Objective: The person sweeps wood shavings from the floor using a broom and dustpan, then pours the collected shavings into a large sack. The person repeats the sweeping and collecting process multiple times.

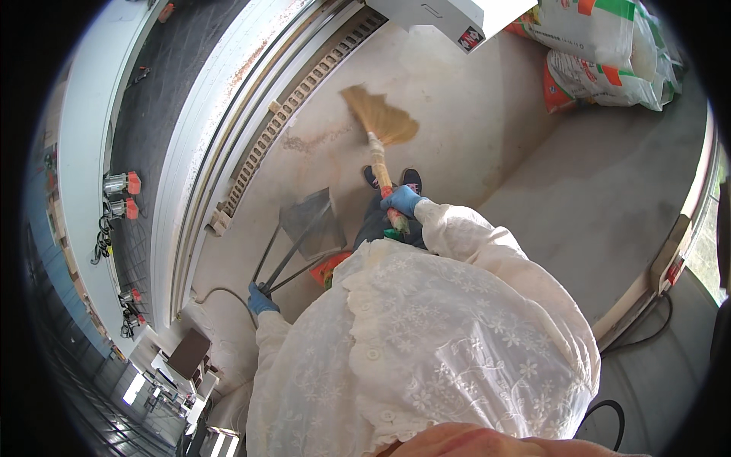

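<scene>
My right hand (pixel 403 199), in a blue glove, is wrapped round the upper handle of a straw broom (pixel 381 114). The broom slants away from me, its tan bristles fanned out over the floor and slightly blurred. In my blue-gloved left hand (pixel 262 299) is the top of a dark metal dustpan (pixel 312 221), gripped where its thin bars meet. The grey pan hangs or rests low, left of my legs; whether it touches the floor I cannot tell. My shoes (pixel 412 180) stand between broom and dustpan.
A long white machine frame with a slotted rail (pixel 263 145) runs along the left. Reddish-brown debris (pixel 304 139) lies on the pale floor (pixel 457 99) beside it. White, green and orange sacks (pixel 609 76) are piled at the far right. A grey cabinet corner (pixel 445 19) juts in at the top.
</scene>
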